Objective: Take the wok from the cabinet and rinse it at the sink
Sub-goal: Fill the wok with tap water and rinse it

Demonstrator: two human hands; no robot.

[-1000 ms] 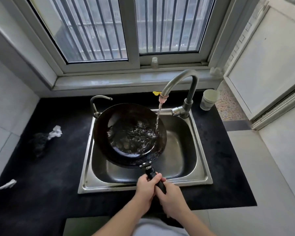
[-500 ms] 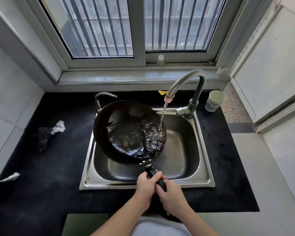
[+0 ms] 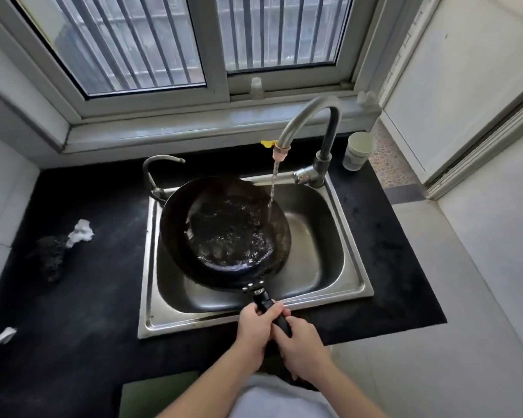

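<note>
A black wok (image 3: 224, 230) hangs over the left part of the steel sink (image 3: 338, 276), tilted, with water pooled inside it. Its black handle (image 3: 267, 306) points toward me. My left hand (image 3: 255, 325) and my right hand (image 3: 301, 345) both grip that handle at the sink's front rim. The curved tap (image 3: 311, 116) runs a thin stream of water (image 3: 272, 188) onto the wok's right inner wall.
A paper cup (image 3: 357, 150) stands right of the tap on the black counter (image 3: 88, 312). A second small tap (image 3: 157, 173) rises behind the wok. A dark scrubber (image 3: 50, 257) with white paper (image 3: 80, 232) lies at left; another paper scrap (image 3: 0, 337) sits at the far left edge.
The wok has tilted and swirled, moving the pooled water around inside. Both hands stay on the handle; the stream now lands nearer the wok's right wall.
</note>
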